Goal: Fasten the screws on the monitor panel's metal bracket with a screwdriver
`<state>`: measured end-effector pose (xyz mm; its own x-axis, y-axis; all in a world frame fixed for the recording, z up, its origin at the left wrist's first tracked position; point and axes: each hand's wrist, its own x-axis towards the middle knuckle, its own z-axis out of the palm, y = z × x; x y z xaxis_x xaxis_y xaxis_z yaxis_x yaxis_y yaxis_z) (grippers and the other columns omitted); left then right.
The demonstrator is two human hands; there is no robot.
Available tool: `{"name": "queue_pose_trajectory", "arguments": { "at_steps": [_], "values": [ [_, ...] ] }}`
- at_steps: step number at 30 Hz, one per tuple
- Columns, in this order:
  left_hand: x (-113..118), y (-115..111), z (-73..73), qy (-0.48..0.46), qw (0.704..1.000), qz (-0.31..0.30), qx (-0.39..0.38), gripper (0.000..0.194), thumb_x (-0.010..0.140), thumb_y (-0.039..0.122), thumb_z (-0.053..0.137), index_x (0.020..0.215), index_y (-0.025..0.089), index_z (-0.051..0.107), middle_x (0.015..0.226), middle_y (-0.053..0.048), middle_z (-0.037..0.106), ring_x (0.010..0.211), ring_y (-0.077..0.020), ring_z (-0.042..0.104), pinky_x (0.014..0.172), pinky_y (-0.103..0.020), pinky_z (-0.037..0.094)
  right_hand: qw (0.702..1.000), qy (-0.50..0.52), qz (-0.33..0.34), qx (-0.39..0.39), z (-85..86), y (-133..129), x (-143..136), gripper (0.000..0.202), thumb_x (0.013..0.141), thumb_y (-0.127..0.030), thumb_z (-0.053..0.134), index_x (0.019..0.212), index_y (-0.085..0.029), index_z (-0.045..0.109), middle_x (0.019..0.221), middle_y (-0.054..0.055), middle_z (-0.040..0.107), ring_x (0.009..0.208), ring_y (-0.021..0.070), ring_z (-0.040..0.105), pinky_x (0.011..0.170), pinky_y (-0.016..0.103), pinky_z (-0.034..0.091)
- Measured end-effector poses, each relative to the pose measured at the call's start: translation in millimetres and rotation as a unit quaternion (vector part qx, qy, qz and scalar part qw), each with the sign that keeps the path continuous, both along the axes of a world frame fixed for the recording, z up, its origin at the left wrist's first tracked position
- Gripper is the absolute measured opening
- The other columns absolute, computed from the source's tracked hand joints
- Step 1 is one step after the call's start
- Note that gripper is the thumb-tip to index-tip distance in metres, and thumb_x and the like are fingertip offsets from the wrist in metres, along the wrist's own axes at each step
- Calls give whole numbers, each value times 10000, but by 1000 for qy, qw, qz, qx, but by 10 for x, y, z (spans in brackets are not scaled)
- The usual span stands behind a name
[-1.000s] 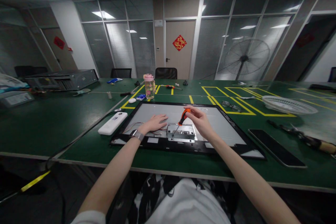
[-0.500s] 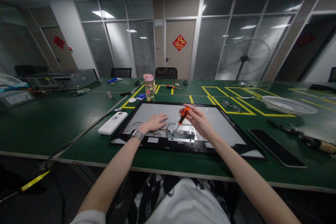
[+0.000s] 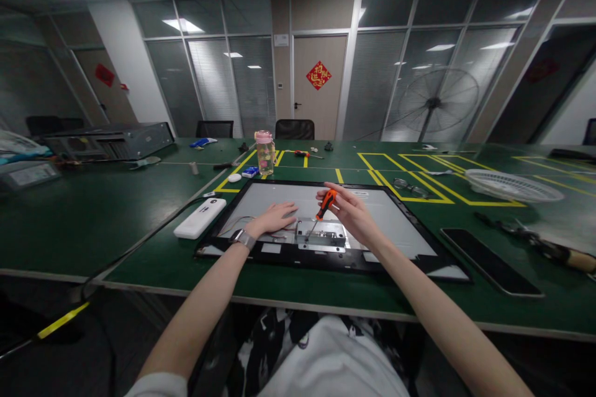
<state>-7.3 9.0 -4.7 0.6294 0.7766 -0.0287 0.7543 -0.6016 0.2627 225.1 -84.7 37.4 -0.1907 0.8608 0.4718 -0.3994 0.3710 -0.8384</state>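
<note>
Passable between glasses [image 3: 410, 188] and phone [image 3: 490, 262], right of panel [image 3: 401, 217]. Blocked beyond by bottle [image 3: 265, 156], at left by white device [image 3: 200, 218].

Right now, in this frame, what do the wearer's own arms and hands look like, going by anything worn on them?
Both the left hand and the right hand are gloveless, with bare forearms. The left wrist carries a watch with a squarish dark face and a greyish band. A pale sleeve edge shows high on the left arm; no right sleeve is in view.
</note>
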Motion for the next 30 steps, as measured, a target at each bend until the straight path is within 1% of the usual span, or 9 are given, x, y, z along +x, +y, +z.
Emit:
{"name": "queue_pose_trajectory", "arguments": {
  "at_steps": [3, 7, 9, 15, 19, 21, 23, 27, 30],
  "values": [
    [-5, 7, -4, -3, 1000, -1, -4, 524, 960, 484, 328, 1434, 262, 345, 1543, -37, 246, 1425, -224, 199, 1154, -443, 72, 999, -28, -37, 16, -33, 32, 11, 356, 782, -396, 695, 1120, -288, 671, 992, 37, 710, 974, 210, 635, 965, 419, 426],
    [-16, 14, -12, -4, 1000, -1, -8, 542, 956, 504, 325, 1439, 258, 337, 1543, -38, 244, 1425, -221, 201, 1155, -425, 79, 990, -59, -125, 30, -97, 98, 43, 311, 723, -354, 754, 1024, -285, 714, 948, 11, 709, 908, 188, 629, 936, 381, 441],
    [-21, 16, -15, -7, 1000, -2, -6, 550, 954, 515, 322, 1439, 257, 338, 1542, -40, 247, 1425, -223, 200, 1156, -424, 76, 988, -62, -138, 32, -110, 108, 52, 307, 727, -347, 751, 1026, -287, 717, 989, 12, 707, 936, 190, 623, 959, 384, 426],
    [-17, 2, 3, -7, 1000, -6, -8, 555, 954, 513, 315, 1438, 243, 342, 1543, -47, 243, 1424, -236, 198, 1152, -444, 81, 998, -40, -49, 22, -64, 33, 24, 378, 818, -383, 652, 1187, -301, 646, 1123, 45, 682, 1016, 220, 629, 986, 437, 417],
    [-9, -9, 15, -6, 1000, -2, -7, 537, 954, 498, 329, 1434, 256, 344, 1543, -41, 245, 1425, -220, 196, 1153, -418, 80, 993, -63, -95, 35, -88, 51, 34, 362, 784, -358, 696, 1139, -288, 674, 989, 32, 711, 945, 209, 636, 965, 428, 434],
    [-7, -7, 11, -5, 1000, -3, -6, 540, 954, 499, 325, 1435, 254, 341, 1543, -41, 247, 1426, -221, 195, 1154, -415, 78, 987, -71, -135, 43, -115, 82, 49, 322, 748, -332, 734, 1066, -291, 705, 965, 15, 707, 912, 196, 629, 957, 406, 435],
    [-7, -1, 3, -4, 1000, -5, -4, 540, 956, 499, 320, 1437, 255, 337, 1543, -42, 246, 1425, -221, 197, 1153, -416, 82, 986, -68, -147, 42, -130, 102, 58, 292, 753, -334, 730, 1042, -294, 715, 968, 10, 702, 911, 191, 624, 962, 398, 426],
    [-13, 15, -14, -1, 1000, -5, -1, 535, 957, 504, 320, 1435, 264, 336, 1544, -41, 244, 1425, -221, 198, 1152, -422, 83, 996, -45, -80, 21, -100, 78, 41, 343, 809, -358, 664, 1146, -296, 672, 1047, 31, 693, 1007, 213, 615, 988, 422, 408],
    [-16, 19, -15, -1, 1000, -6, -1, 538, 958, 502, 318, 1437, 258, 336, 1544, -43, 245, 1425, -227, 198, 1153, -432, 80, 999, -29, -34, 16, -58, 40, 16, 403, 802, -352, 667, 1201, -302, 638, 1121, 38, 672, 1029, 221, 620, 1004, 439, 398]
  ]
}}
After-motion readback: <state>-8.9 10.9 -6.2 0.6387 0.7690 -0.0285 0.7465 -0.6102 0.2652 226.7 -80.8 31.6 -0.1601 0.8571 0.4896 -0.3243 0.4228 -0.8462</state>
